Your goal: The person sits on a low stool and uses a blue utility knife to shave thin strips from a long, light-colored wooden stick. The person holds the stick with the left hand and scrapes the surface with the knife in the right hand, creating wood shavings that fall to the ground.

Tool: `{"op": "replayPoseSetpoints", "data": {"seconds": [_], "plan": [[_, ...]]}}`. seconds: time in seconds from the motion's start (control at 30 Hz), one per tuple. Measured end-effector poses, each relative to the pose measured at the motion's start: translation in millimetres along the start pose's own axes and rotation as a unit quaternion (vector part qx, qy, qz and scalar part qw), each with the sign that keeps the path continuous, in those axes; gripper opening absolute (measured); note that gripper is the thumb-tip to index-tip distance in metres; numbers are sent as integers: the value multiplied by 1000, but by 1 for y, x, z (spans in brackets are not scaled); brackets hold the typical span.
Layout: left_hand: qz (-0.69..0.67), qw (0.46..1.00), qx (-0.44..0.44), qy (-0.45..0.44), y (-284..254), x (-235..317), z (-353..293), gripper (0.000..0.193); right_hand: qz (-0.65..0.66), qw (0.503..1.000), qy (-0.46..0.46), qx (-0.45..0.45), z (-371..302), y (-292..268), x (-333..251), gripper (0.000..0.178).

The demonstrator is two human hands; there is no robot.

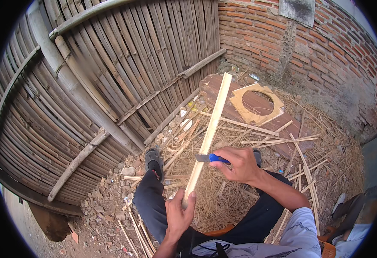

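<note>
A long, pale bamboo strip (215, 116) slants up and away from me, its far end over a brown board. My left hand (180, 216) is closed round its near end, between my knees. In my right hand (240, 164) is a blue-handled utility knife (218, 158), gripped with the fingers wrapped round the handle. The knife's grey blade lies across the strip, a little below its middle, and appears to touch it.
A brown board (257, 101) bears a cardboard piece with a round hole (241, 107). Loose strips (306, 172) and straw-like shavings (223, 206) litter the ground. A bamboo fence (124, 56) stands left, a brick wall (257, 38) behind. Another person's leg (347, 210) shows at right.
</note>
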State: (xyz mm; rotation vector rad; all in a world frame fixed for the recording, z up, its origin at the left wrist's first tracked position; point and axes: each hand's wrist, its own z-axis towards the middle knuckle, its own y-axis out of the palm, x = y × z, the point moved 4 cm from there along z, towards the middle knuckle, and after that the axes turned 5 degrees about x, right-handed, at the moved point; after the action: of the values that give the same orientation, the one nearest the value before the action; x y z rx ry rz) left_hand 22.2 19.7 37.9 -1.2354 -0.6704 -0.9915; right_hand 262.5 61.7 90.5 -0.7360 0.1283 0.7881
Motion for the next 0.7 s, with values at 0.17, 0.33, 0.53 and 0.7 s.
{"op": "replayPoseSetpoints", "data": {"seconds": [0.17, 0.33, 0.53, 0.7], "plan": [[17, 1000, -11, -4, -7, -8, -4, 27, -40, 999, -14, -1, 1, 1, 6, 28], [13, 998, -37, -45, -20, -12, -17, 27, -56, 993, 84, 61, 19, -14, 49, 31], [14, 996, -52, -67, -31, -32, -32, 27, -116, 985, 73, 107, 30, -25, 78, 34], [35, 994, -74, -72, -43, -50, -50, 28, -161, 938, 248, 180, 33, -92, 158, 35]]}}
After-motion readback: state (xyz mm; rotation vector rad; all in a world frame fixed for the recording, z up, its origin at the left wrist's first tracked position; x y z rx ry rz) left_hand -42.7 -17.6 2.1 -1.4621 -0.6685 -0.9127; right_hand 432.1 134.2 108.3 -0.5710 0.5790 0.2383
